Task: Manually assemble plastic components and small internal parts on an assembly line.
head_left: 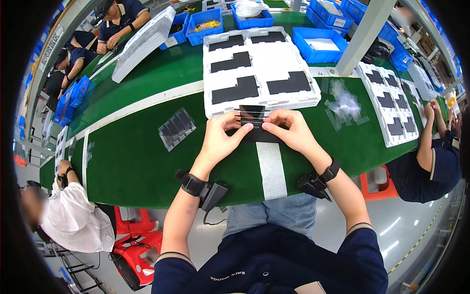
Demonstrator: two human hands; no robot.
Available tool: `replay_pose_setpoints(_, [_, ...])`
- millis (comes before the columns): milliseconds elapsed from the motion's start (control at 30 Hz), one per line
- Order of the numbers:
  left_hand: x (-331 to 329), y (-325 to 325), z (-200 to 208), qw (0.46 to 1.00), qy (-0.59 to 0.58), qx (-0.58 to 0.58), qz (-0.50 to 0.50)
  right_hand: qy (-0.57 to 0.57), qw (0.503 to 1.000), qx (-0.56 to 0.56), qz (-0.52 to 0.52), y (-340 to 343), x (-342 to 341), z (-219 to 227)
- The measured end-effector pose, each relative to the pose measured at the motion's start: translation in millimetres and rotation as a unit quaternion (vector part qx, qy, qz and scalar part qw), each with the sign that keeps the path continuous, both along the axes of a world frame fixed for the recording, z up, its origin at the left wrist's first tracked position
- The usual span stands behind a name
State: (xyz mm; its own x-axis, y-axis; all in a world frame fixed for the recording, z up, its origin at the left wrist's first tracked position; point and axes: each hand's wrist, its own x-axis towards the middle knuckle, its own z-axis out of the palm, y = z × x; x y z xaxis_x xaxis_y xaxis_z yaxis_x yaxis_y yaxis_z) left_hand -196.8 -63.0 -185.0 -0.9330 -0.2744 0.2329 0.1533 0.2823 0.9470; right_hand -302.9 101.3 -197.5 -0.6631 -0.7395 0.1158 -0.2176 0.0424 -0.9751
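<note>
My left hand (223, 135) and my right hand (293, 131) meet at the table's middle, pinching a flat black piece (256, 136) from its two sides. Thumbs press near its centre, by a small light mark. A dark glossy strip (252, 111) stands at its far edge; whether it is joined to the piece I cannot tell. Just beyond my fingers lies a stack of white trays (258, 63), its top one carrying several black L-shaped pieces (235, 90). To the left is a clear sheet with dark strips (177, 128).
Loose clear film scraps (344, 102) lie right of the trays. A second white tray (388, 111) sits farther right, near a co-worker (426, 161). Blue bins (319, 46) line the back, beside a slanted metal post (364, 36). Another person (76, 215) sits at left.
</note>
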Motion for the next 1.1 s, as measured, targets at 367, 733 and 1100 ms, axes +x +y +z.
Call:
replay_pose_setpoints(367, [6.5, 10.3, -1.8, 0.984, 0.074, -0.151, 0.059, 0.219, 0.971, -0.09, -0.039, 4.3, 6.3, 5.3])
replay_pose_setpoints(733, [2.8, 1.0, -4.0, 1.0, 0.011, 0.011, 0.005, -0.111, 0.988, -0.086, 0.066, 6.4, -5.8, 5.9])
replay_pose_setpoints(1100, [1.9, 5.7, -2.2, 0.998, -0.013, 0.038, -0.044, 0.092, 0.995, -0.004, 0.028, 5.3, -2.2, 3.2])
